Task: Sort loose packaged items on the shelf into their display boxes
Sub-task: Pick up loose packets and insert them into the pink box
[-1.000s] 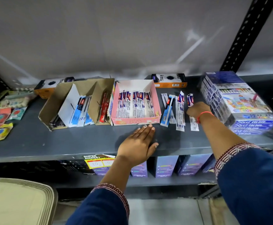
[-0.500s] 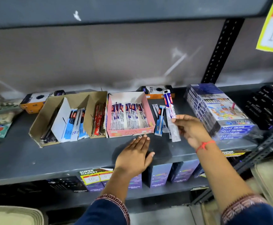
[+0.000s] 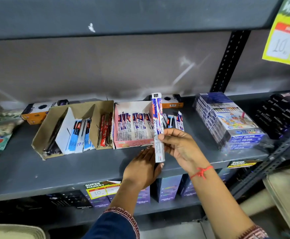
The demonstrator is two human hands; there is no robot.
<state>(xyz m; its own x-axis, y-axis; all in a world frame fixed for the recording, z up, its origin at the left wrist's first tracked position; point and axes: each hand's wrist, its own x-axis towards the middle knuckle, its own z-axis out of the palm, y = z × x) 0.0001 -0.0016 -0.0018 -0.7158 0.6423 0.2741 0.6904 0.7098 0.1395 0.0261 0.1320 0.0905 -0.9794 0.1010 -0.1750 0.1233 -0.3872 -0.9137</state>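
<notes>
My right hand [image 3: 180, 147] holds a long white, blue and red pen packet [image 3: 158, 125] upright, just in front of the right corner of the pink display box [image 3: 132, 144]. That box holds several matching packets standing in a row. My left hand [image 3: 142, 167] lies flat on the grey shelf [image 3: 54, 168] below the packet, fingers together, its fingertips close to the box's front edge. A few loose packets [image 3: 174, 120] still lie on the shelf right of the pink box, partly hidden by the held packet.
Left of the pink box stands a brown cardboard display box [image 3: 42, 137] with blue-white and red packets. A wrapped stack of colour-pencil boxes [image 3: 227, 121] sits to the right, dark packs [image 3: 282, 112] beyond it. Orange-black boxes line the back. Price tags hang on shelf edges.
My right hand picked a packet from the loose pile and carried it left, now in front of the pink box's right corner. My left hand stayed flat on the shelf.
</notes>
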